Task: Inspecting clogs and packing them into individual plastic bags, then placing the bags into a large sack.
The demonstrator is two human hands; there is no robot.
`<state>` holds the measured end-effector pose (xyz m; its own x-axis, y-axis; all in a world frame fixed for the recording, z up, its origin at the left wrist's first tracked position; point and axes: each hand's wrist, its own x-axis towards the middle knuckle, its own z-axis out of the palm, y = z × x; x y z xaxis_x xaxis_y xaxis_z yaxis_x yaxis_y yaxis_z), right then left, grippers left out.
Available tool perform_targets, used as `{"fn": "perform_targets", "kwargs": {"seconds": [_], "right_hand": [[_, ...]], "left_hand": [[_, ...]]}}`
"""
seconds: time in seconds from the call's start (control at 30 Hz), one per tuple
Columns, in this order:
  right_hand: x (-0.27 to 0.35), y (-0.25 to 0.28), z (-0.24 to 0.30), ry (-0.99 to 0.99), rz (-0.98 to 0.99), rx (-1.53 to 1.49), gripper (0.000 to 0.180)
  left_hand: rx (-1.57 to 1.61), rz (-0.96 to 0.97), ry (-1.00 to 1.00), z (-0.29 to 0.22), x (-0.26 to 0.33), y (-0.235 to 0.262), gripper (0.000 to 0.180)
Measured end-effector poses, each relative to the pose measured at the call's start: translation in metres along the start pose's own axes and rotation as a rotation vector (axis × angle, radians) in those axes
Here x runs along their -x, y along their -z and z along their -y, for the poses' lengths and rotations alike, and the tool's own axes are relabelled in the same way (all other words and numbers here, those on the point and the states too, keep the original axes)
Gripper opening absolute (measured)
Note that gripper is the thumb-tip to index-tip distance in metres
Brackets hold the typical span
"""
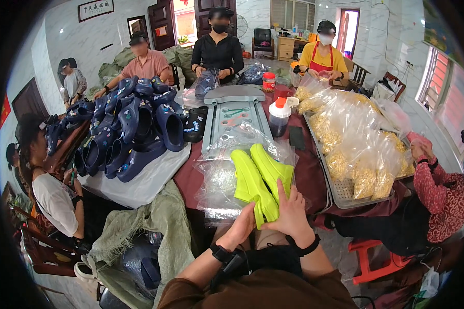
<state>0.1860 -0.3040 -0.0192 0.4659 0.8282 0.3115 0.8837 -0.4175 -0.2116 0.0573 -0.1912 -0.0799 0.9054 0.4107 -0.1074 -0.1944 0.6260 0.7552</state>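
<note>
Head view: across the maroon-covered worktop (313, 175), the heap of navy clogs (128, 118) crowds the left side near its near corner, so a knock could send one off. By the right edge, filled bags (365, 175) stand packed in a metal tray (345, 189); a bump to its corner could topple some. A grey plastic case (234, 95) takes the middle. Between it and the near edge, clear bags (215, 191) overlap loosely beneath the lime-green shoes (251, 181); being slick, they could slide edgeward or cling together. The left hand (241, 226) cups the pair's near end, the right hand (291, 213) presses from opposite; uneven pressure might split the pair.
</note>
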Motion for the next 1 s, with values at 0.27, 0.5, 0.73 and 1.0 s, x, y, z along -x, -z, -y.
{"fn": "perform_targets", "kwargs": {"seconds": [0.27, 0.5, 0.73, 1.0], "right_hand": [[0.004, -0.003, -0.035, 0.092, 0.077, -0.254, 0.124], [0.013, -0.011, -0.009, 0.163, -0.249, 0.008, 0.094], [0.005, -0.04, -0.018, 0.038, -0.129, -0.23, 0.102], [-0.002, -0.015, -0.045, 0.157, 0.084, -0.627, 0.124]], "left_hand": [[-0.095, 0.02, 0.062, 0.0, -0.006, 0.005, 0.062], [-0.134, 0.064, 0.05, 0.005, -0.008, 0.008, 0.061], [-0.371, 0.018, -0.075, -0.005, -0.008, -0.017, 0.066], [-0.446, -0.156, -0.049, 0.007, -0.009, -0.004, 0.068]]}}
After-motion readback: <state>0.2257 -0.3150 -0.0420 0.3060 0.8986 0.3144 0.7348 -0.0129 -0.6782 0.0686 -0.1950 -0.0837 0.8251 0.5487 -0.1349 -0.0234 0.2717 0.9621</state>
